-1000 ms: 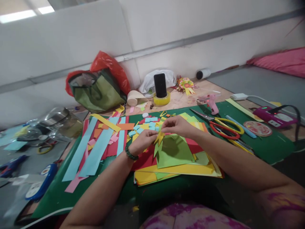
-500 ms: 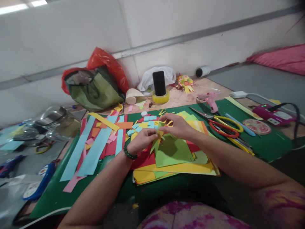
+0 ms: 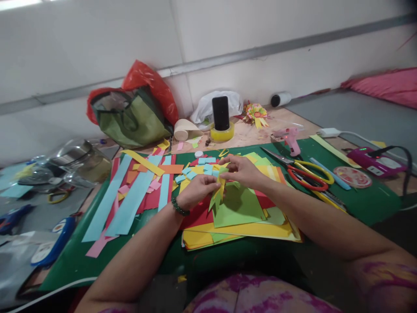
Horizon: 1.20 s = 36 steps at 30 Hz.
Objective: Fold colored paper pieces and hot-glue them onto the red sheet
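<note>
Between my two hands is a small yellow and green paper ribbon tail (image 3: 217,195), its notched ends hanging down. My left hand (image 3: 202,189), with a green bead bracelet at the wrist, pinches it from the left. My right hand (image 3: 241,171) has thumb and fingers closed at its top from the right. Beneath lies a green paper sheet (image 3: 239,211) on stacked yellow and red sheets. Small blue paper pieces (image 3: 206,161) lie just beyond my hands, and long blue paper strips (image 3: 133,208) rest to the left.
Scissors (image 3: 306,174), a pink glue gun (image 3: 291,141) and a purple power strip (image 3: 376,161) are on the right. Behind stand a phone (image 3: 220,114) in a yellow tape roll (image 3: 222,132), a paper rosette (image 3: 257,114) and a green bag (image 3: 133,119). A glass teapot (image 3: 83,161) is at left.
The paper ribbon tail has turned slightly between my fingers, showing more of its yellow side and both pointed ends. My hands stay nearly in place; the view has shifted slightly.
</note>
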{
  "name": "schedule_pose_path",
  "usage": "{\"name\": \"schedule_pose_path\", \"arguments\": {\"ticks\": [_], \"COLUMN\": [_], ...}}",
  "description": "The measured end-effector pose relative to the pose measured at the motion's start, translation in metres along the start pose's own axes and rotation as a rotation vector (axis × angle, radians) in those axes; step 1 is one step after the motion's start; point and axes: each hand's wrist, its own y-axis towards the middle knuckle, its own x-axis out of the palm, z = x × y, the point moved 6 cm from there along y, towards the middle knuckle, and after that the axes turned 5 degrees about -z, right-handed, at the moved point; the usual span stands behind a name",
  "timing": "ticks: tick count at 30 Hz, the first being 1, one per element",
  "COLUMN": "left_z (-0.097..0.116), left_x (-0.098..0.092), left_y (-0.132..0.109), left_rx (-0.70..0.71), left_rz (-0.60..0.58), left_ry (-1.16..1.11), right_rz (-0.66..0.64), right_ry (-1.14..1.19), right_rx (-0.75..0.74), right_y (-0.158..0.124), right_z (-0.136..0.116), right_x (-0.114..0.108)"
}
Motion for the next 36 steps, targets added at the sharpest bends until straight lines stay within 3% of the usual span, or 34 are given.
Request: {"name": "schedule_pose_path", "arguments": {"ticks": [5, 20, 27, 36], "left_z": [0.0, -0.007, -0.002, -0.008], "left_x": [0.0, 0.006, -0.001, -0.002], "left_y": [0.0, 0.004, 0.0, -0.001], "left_rx": [-0.022, -0.068, -0.102, -0.15], "left_rz": [0.023, -0.012, 0.011, 0.017], "left_ry": [-0.002, -0.291, -0.272, -0.16], "right_rz": [-0.012, 0.001, -0.008, -0.032], "right_ry": [-0.006, 0.055, 0.082, 0.033], "right_rx": [-0.005, 0.027, 0.079, 0.1], "right_y": [0.001, 0.0, 0.001, -0.003], "right_z": [0.002, 0.005, 0.009, 0.004], "right_x": [0.0, -0.002, -0.016, -0.016]}}
